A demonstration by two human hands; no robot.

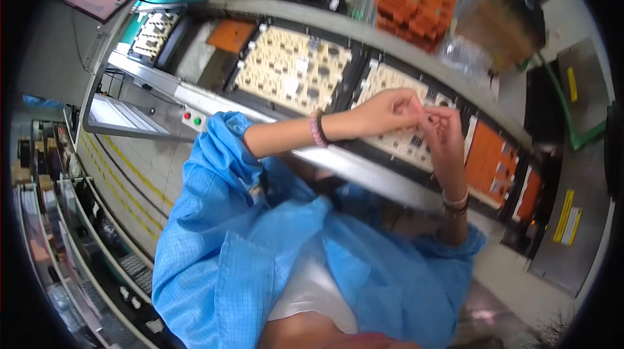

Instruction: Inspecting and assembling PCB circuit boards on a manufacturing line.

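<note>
Head view: nearest, the blue smock point(247, 277) is filling the lower middle, its sleeves bunching above bare forearms. Beyond it a pale metal rail point(361, 176) is running along the near side of the line. Over the line, the left hand point(395, 113) is reaching in from the left while the right hand point(447, 135) is rising from the lower right. Their fingers are bending inward and the fingertips are meeting; whether either is pinching something small, I cannot tell. The cream board point(385, 78), bearing dark parts, is lying beneath this meeting point, with the hands covering some of its middle and right side; its far left corner and a near strip are showing. Whether any finger is touching it is unclear. Just right of the right hand, an orange panel point(489, 160) is lying in the line, and to the left of the cream board a second pale board point(292, 69) is sitting in a dark frame. Farther off, a stack of orange trays point(416, 7) is standing behind the line, with clear plastic wrapping point(465, 56) lying near its foot.
</note>
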